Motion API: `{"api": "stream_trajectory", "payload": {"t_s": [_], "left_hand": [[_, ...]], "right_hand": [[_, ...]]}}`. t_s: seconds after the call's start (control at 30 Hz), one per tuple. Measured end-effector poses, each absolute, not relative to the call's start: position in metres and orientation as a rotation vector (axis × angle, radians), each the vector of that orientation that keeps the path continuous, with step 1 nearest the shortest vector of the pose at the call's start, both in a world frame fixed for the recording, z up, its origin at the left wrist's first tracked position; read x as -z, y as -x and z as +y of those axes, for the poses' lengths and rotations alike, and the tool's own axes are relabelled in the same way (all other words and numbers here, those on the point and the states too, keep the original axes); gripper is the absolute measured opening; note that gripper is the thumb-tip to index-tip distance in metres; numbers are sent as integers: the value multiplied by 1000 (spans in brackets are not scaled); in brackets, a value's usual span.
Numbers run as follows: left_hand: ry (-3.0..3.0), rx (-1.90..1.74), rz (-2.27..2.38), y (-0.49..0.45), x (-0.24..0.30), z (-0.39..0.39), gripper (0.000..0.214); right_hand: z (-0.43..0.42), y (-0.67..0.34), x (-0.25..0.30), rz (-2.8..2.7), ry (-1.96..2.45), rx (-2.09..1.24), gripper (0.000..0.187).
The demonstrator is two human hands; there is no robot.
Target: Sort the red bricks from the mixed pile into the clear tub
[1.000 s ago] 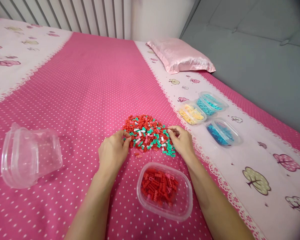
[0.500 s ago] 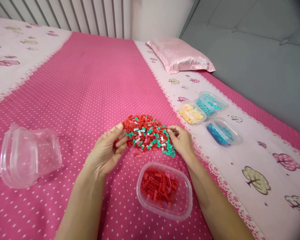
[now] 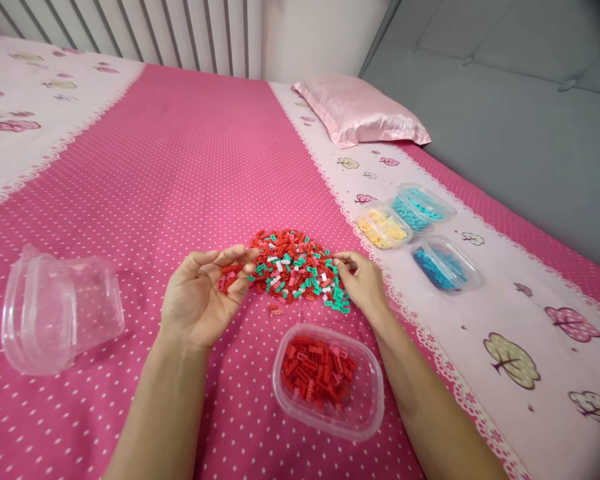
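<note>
A heap of small toy bricks (image 3: 293,267), mostly red with green, white and pink among them, lies on the bed. At its left edge my left hand (image 3: 200,293) is turned palm up, fingers loosely curled around several red bricks (image 3: 226,277). My right hand (image 3: 360,280) rests at the heap's right edge, thumb and fingertips together; what they pinch, if anything, is too small to make out. Nearer to me, between my forearms, stands an uncovered clear plastic box (image 3: 363,400) with red bricks (image 3: 317,370) inside. A few loose bricks (image 3: 275,310) lie before the heap.
Clear empty containers (image 3: 63,313) lie nested on their side at the left. To the right stand boxes of yellow bricks (image 3: 383,227), turquoise bricks (image 3: 417,207) and blue bricks (image 3: 440,267). A pink pillow (image 3: 363,110) lies near the grey padded panel (image 3: 510,133).
My left hand has drawn slightly left and loosened its thumb-and-finger pinch, turning the palm upward so the red bricks show. My right hand stays nearly in place.
</note>
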State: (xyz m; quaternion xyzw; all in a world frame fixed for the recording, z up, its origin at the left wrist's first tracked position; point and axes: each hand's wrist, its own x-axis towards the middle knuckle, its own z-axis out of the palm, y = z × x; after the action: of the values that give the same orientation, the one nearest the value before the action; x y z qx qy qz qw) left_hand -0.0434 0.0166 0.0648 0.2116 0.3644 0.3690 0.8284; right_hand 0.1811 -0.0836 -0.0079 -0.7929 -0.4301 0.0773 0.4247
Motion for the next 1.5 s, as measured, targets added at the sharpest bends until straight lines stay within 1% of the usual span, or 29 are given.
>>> {"api": "stream_trajectory", "payload": {"t_s": [0.13,0.3,0.5,0.6,0.8,0.97,1.1,1.2,1.27,1.43,1.5], "left_hand": [[-664,-822,899,40,-56,16,14],[-1189,-813,1111,34,-40,12,31],[-1841,-597,1376,31,-33,12,28],[-1976,-525,1427,30,-30,11,29],[-2014,-499,1449,27,-27,9,28],[-1939,-563,1375,27,-25,11,24],[-1736,-669,1268,28,-27,11,24],[-1462,-786,1136,28,-35,9,25],[-1212,-833,1017,30,-42,9,22],[-585,-802,697,40,-56,14,6],[-451,-791,626,42,-59,16,5]], "right_hand": [[-83,-181,9,-1078,1982,-192,24],[-82,-182,10,-1072,1987,-190,24],[-82,-183,11,-1079,1985,-177,24],[-82,-183,11,-1079,1985,-177,24],[-82,-182,10,-1090,1992,-168,23],[-82,-183,11,-1092,2002,-168,23],[-82,-184,11,-1092,1991,-174,24],[-82,-183,12,-1096,1986,-176,24],[-82,-183,11,-1100,1989,-178,24],[-82,-183,10,-1097,1999,-180,24],[-82,-183,10,-1100,2001,-182,24]]}}
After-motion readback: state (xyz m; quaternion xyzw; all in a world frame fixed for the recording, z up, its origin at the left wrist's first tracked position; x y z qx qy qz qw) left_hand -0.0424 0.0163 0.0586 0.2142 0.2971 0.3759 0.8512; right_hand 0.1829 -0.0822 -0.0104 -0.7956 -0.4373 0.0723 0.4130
